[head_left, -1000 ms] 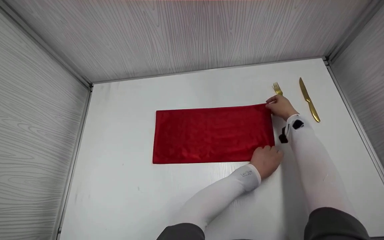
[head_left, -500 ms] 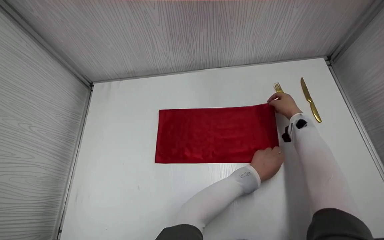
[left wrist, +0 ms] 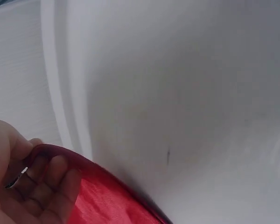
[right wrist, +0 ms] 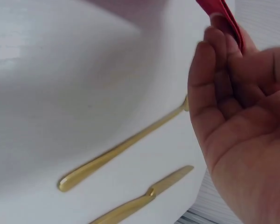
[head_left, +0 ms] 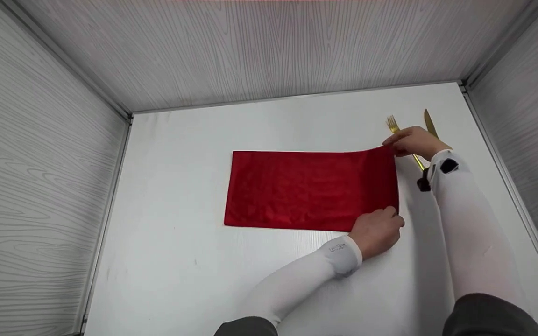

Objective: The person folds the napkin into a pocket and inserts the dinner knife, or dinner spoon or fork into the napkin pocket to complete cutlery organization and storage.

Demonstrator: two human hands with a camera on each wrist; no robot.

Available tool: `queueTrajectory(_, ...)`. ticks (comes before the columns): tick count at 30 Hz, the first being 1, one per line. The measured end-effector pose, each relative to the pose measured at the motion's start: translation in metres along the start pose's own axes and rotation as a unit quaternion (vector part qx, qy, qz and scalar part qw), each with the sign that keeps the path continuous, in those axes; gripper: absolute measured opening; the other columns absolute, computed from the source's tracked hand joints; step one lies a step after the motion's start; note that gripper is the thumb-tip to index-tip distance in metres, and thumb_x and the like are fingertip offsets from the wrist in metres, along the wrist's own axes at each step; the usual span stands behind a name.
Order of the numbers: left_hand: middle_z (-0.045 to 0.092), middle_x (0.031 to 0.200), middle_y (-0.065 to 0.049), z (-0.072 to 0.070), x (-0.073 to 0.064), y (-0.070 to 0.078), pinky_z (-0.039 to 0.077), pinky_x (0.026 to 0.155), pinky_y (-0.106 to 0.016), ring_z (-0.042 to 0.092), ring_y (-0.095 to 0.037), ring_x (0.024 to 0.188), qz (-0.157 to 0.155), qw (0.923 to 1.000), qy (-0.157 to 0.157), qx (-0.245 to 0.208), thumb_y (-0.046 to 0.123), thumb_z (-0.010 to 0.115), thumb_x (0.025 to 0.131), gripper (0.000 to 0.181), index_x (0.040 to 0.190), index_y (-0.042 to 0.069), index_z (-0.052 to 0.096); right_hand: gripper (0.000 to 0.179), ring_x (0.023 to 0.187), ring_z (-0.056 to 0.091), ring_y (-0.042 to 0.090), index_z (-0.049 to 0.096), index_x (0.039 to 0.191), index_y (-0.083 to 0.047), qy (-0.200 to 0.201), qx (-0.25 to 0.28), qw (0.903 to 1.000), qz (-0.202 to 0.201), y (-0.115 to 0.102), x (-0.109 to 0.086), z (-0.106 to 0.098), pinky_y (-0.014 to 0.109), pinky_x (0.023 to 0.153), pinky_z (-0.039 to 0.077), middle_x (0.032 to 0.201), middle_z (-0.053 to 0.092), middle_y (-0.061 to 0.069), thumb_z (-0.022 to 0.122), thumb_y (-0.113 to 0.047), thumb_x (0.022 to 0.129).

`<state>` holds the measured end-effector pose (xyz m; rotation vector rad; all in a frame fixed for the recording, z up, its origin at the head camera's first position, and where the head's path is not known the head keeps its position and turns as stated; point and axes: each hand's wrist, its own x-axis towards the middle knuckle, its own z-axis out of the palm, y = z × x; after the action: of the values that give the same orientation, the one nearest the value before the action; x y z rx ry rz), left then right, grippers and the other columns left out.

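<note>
A red satiny cloth napkin [head_left: 297, 189], folded into a long rectangle, lies across the middle of the white table. Its right end curves up off the tabletop between the two hands. My left hand [head_left: 376, 232] pinches the near right corner; in the left wrist view thumb and fingers [left wrist: 58, 177] hold the cloth's edge. The far right corner is pinched by my right hand [head_left: 414, 141], and in the right wrist view a strip of the red napkin [right wrist: 224, 14] comes out between thumb and fingertips. Behind that hand, a gold fork [head_left: 392, 122] is partly hidden.
To the right of the fork lies a gold knife [head_left: 429, 122], its handle covered by the right hand and sleeve in the head view. Grey wood-grain panels [head_left: 269, 51] border the white table [head_left: 171, 186] at the back and both sides.
Both hands have shifted right, the right one more, and the napkin has slid right with them. Its right end is raised more than before. The right hand now covers the knife's handle.
</note>
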<state>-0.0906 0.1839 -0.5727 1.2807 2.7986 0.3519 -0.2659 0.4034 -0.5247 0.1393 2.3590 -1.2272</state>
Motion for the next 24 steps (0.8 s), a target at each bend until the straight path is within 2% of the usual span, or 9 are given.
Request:
queueTrajectory(5, 0.065, 0.112, 0.01, -0.009, 0.001, 0.007, 0.049, 0.06, -0.01, 0.064, 0.001, 0.084, 0.01, 0.9976, 0.001, -0.069, 0.024, 0.058, 0.106, 0.028, 0.127, 0.032, 0.075, 0.036, 0.102, 0.068, 0.003, 0.067, 0.138, 0.0, -0.018, -0.013, 0.9997, -0.013, 0.0, -0.009, -0.012, 0.021, 0.092, 0.058, 0.131, 0.068, 0.002, 0.058, -0.013, 0.105)
queueTrajectory(9, 0.064, 0.12, 0.009, -0.018, 0.001, 0.013, 0.046, 0.068, -0.003, 0.063, 0.005, 0.086, 0.033, 0.9928, 0.004, -0.115, 0.025, 0.055, 0.108, 0.029, 0.132, 0.029, 0.071, 0.034, 0.107, 0.066, 0.004, 0.068, 0.134, -0.001, -0.024, -0.001, 0.9995, -0.02, 0.002, -0.014, -0.019, 0.025, 0.096, 0.058, 0.13, 0.067, -0.002, 0.061, -0.021, 0.107)
queueTrajectory(12, 0.063, 0.123, 0.009, -0.027, 0.001, 0.018, 0.044, 0.072, 0.0, 0.061, 0.007, 0.092, 0.038, 0.9876, 0.006, -0.152, 0.025, 0.055, 0.109, 0.03, 0.134, 0.028, 0.07, 0.031, 0.112, 0.064, 0.004, 0.07, 0.129, -0.003, -0.02, 0.015, 0.9993, -0.027, 0.003, -0.018, -0.024, 0.028, 0.098, 0.057, 0.127, 0.067, -0.007, 0.058, -0.024, 0.109)
queueTrajectory(15, 0.063, 0.123, 0.01, -0.036, 0.002, 0.022, 0.043, 0.075, 0.001, 0.059, 0.009, 0.097, 0.036, 0.9793, 0.0, -0.199, 0.024, 0.055, 0.109, 0.03, 0.134, 0.028, 0.07, 0.031, 0.117, 0.064, 0.005, 0.07, 0.123, -0.001, -0.008, 0.039, 0.9984, -0.039, 0.004, -0.021, -0.029, 0.026, 0.096, 0.056, 0.123, 0.07, -0.01, 0.055, -0.024, 0.111)
queueTrajectory(18, 0.062, 0.124, 0.01, -0.044, 0.004, 0.027, 0.042, 0.078, 0.002, 0.056, 0.01, 0.1, 0.04, 0.97, -0.004, -0.24, 0.023, 0.055, 0.11, 0.03, 0.135, 0.027, 0.07, 0.032, 0.12, 0.067, 0.009, 0.069, 0.119, 0.005, -0.005, 0.078, 0.9949, -0.063, 0.004, -0.026, -0.033, 0.023, 0.096, 0.056, 0.121, 0.074, -0.005, 0.052, -0.022, 0.112)
queueTrajectory(24, 0.063, 0.124, 0.007, -0.056, 0.003, 0.03, 0.041, 0.085, 0.003, 0.053, 0.009, 0.105, 0.064, 0.951, 0.02, -0.302, 0.021, 0.054, 0.111, 0.03, 0.135, 0.022, 0.071, 0.025, 0.11, 0.074, 0.015, 0.067, 0.111, 0.007, -0.024, 0.166, 0.9805, -0.104, 0.001, -0.035, -0.04, 0.023, 0.097, 0.055, 0.107, 0.077, 0.001, 0.053, -0.014, 0.111)
